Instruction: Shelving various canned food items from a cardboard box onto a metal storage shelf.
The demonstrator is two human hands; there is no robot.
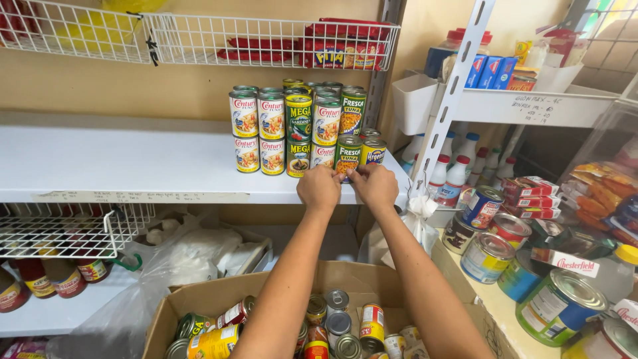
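Below, a cardboard box of loose cans sits under my arms. Further out, my left hand and right hand both pinch one green-labelled can — upright at the white shelf's front edge, touching the stacked cans behind.

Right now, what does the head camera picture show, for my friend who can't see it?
Two hands, left hand and right hand, touch a green can beside stacked cans on a white shelf. Below sits a cardboard box of more cans.
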